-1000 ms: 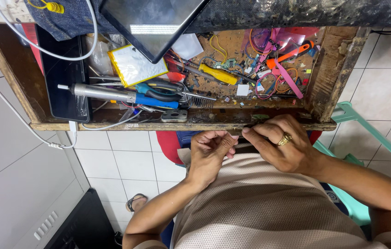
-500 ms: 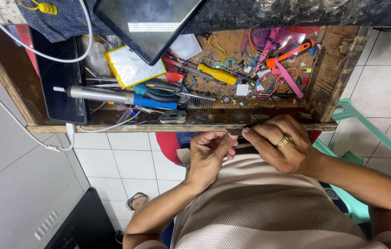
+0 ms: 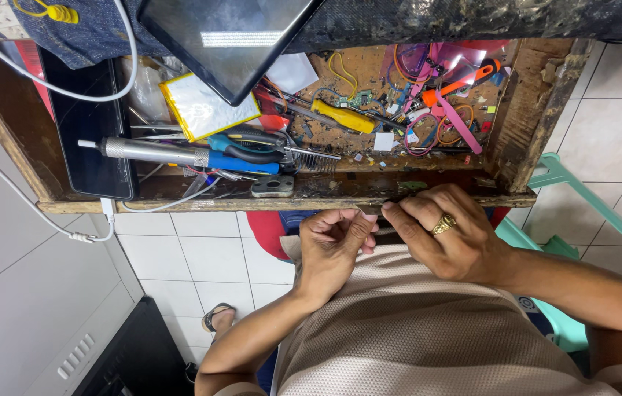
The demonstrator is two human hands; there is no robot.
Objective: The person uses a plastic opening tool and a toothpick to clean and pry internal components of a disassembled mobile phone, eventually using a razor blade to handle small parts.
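Both hands met at the front edge of the open wooden drawer (image 3: 179, 204), working something tiny.

I saw my left hand (image 3: 334, 246) with its grip pressed together, thumb and forefinger pinching a thin pale sliver (image 3: 361, 213), too small to identify, just below the drawer's edge. My right hand (image 3: 451, 242), wearing a gold ring (image 3: 443, 224), had curled fingers resting on a dark flat piece (image 3: 388, 236) at my lap; I cannot tell whether that grip closed. Above, a blue-handled silver soldering iron (image 3: 179, 155) lay among the clutter.
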